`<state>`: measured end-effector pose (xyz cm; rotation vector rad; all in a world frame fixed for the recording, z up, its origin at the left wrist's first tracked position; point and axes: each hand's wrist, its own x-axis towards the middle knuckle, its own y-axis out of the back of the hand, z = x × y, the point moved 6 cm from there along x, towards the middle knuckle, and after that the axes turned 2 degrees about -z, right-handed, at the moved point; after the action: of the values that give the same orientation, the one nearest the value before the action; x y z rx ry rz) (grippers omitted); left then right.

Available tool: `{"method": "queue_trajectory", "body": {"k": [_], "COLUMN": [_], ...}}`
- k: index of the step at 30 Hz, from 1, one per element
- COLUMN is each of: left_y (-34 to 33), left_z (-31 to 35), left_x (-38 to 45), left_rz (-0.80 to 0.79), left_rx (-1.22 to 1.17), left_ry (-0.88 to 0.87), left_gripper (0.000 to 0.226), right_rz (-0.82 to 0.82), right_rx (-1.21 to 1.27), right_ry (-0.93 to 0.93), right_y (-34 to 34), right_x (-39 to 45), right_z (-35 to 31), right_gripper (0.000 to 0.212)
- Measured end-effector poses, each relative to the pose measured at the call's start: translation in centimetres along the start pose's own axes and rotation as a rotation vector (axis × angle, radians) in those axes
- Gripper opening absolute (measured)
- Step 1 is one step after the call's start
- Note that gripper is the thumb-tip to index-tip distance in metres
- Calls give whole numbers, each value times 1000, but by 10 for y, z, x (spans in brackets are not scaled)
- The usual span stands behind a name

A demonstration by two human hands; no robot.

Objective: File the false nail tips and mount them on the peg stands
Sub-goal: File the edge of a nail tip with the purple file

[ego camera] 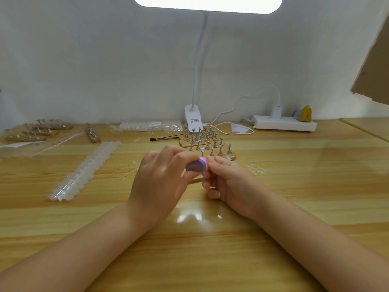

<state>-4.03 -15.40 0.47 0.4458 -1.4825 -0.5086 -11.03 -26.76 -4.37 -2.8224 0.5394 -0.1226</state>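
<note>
My left hand [160,182] grips a purple nail file block [196,165] with a pink and white end, held just above the wooden table. My right hand [227,182] pinches something small against the file's end; the nail tip itself is hidden by my fingers. Just behind both hands stand several wooden peg stands [207,142] with metal pegs, one front peg carrying a clear tip. A long strip of clear false nail tips [84,169] lies to the left. Loose clear tips [257,170] lie at the right of my hands.
More peg stands [40,131] sit at the far left, with another bagged strip of tips [147,125] at the back. A black brush [165,139] lies near the lamp's clip base [193,116]. A white power strip [284,123] stands at the back right.
</note>
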Motion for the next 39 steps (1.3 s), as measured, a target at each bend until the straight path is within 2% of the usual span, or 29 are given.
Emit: {"method": "queue_trajectory", "body": {"k": [3,6,8,11,13,16,21,26,31,35,39], "left_y": [-3,-5,-3,0,-2,-6,0,-4,-1,-7,-1], "left_z": [11,1,-2,5,8,-1,2,0,2,-3,-6], "left_x": [0,0,-1,0,0,1,1,0,1,0,0], "left_rz": [-6,-79,-61,3,-13,-75,-2,-82,-23,-106,-9], "left_rx": [-12,14,16,-23,-21,18,-56,-75,-121,-83,-121], "left_ry": [-62,20,45,-7,-28,41,42,79,61,94,107], "left_gripper": [23,23,23,23,23,28,26,29,26,28,27], "right_rz": [-9,-11,-8,4,13,18,43,55,51,38,-1], "right_rx": [1,28,26,22,36,72,54,88,58,83,73], "right_ry": [11,6,6,9,11,27,43,38,51,55,65], "right_y": [0,0,1,1,1,2,2,3,2,2,-3], "right_x": [-1,-2,-2,-1,-1,-1,-1,-2,-2,-1,0], "right_z": [0,-3,-2,0,0,-3,-3,-4,-4,-4,-2], "right_gripper": [22,16,15,12,8,13,12,12,12,12,15]}}
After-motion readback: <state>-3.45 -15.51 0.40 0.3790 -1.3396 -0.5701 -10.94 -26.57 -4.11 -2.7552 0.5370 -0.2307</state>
